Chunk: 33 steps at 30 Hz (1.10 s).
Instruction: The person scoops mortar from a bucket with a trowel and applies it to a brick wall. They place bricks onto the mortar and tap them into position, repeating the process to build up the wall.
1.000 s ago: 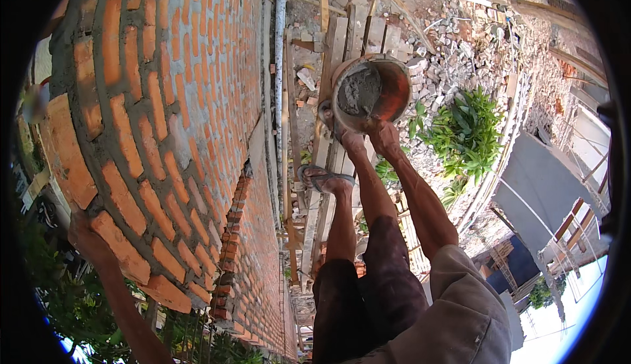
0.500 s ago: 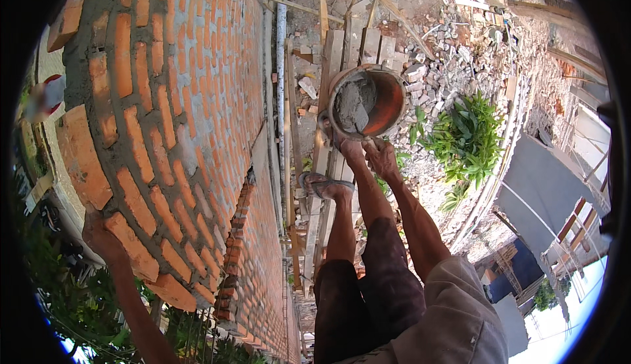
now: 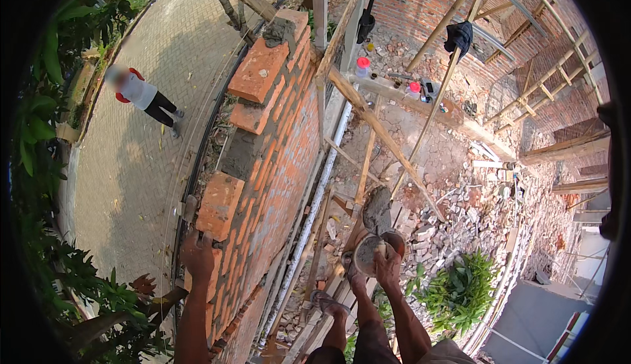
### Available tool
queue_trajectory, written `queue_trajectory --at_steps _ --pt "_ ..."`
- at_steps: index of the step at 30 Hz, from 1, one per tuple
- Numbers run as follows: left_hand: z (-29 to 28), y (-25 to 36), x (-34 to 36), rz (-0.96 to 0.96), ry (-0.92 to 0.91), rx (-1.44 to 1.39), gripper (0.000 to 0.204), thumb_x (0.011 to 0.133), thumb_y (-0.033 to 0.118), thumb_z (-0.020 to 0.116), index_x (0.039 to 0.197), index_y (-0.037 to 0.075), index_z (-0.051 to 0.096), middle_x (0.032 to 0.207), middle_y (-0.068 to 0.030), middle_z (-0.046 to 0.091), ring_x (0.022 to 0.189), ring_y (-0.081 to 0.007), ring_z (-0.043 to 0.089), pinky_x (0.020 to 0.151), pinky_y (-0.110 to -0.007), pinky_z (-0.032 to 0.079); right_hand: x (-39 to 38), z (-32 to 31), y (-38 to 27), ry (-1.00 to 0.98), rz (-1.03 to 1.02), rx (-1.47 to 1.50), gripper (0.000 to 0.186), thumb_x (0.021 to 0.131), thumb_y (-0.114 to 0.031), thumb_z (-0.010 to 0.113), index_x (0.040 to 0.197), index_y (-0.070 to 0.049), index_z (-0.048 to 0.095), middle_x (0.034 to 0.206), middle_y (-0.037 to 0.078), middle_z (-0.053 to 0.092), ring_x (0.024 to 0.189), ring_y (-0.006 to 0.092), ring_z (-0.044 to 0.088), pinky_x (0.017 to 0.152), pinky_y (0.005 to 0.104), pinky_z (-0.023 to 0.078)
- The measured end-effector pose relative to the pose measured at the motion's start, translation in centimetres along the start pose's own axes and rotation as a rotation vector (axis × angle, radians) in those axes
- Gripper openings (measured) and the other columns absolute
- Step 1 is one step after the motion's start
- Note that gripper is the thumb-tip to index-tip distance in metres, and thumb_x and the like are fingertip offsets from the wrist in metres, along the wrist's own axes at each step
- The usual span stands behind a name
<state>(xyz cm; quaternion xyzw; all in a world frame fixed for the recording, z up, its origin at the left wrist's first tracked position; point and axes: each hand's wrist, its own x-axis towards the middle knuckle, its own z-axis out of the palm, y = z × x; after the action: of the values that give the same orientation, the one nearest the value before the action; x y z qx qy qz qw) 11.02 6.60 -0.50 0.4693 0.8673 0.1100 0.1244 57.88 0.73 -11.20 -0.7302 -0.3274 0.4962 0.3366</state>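
My right hand (image 3: 388, 259) grips a trowel handle, with a mound of grey mortar (image 3: 376, 209) raised on the blade above a round bucket (image 3: 365, 259) that is partly hidden behind the hand. My left hand (image 3: 197, 255) curls onto the brick wall's top beside an orange brick (image 3: 219, 206). More bricks (image 3: 256, 68) lie on the wall top with a gap of fresh mortar (image 3: 238, 154) between. My sandalled feet (image 3: 328, 303) stand on narrow planks beside the wall.
A person (image 3: 144, 98) stands on the paved path left of the wall. Diagonal timber poles (image 3: 368, 114), rubble (image 3: 434, 232), a leafy branch (image 3: 460, 292), red-lidded containers (image 3: 363, 68) on a ledge and more brick walls (image 3: 526, 29) are to the right.
My view has swung up along the wall, bringing the path and person into sight. My right hand has lifted the trowel, loaded with mortar, out of the bucket.
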Motion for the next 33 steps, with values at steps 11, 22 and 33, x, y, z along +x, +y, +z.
queue_trajectory --at_steps 11,22,33 --pt "-0.1 0.9 -0.7 -0.12 -0.066 -0.184 0.045 0.093 0.03 0.059 0.129 0.002 0.059 0.115 -0.018 0.061 0.092 -0.0293 0.065 0.081 -0.046 0.053 12.3 15.9 -34.0 -0.394 -0.326 0.499 0.025 0.096 -0.026 0.057 0.092 -0.002 0.056 0.071 0.006 0.059 0.053 0.0119 0.056 0.044 0.028 0.047" --pt "0.7 0.1 -0.6 -0.104 -0.073 -0.056 0.049 0.093 0.04 0.058 0.125 0.003 0.062 0.127 -0.0208 0.057 0.115 -0.0371 0.055 0.099 -0.051 0.044 14.3 23.2 -37.2 -1.131 0.209 1.34 0.036 0.105 -0.037 0.037 0.114 -0.005 0.052 0.078 0.004 0.053 0.059 0.0134 0.052 0.047 0.0294 0.048" --pt "1.3 0.0 -0.9 0.011 0.127 -0.077 0.049 0.087 0.034 0.066 0.121 0.0 0.064 0.111 -0.024 0.065 0.101 -0.0377 0.064 0.092 -0.046 0.051 15.3 17.3 -34.5 -0.71 -0.054 0.752 0.037 0.105 -0.037 0.039 0.111 -0.003 0.053 0.073 0.005 0.057 0.053 0.0144 0.054 0.044 0.0297 0.05"
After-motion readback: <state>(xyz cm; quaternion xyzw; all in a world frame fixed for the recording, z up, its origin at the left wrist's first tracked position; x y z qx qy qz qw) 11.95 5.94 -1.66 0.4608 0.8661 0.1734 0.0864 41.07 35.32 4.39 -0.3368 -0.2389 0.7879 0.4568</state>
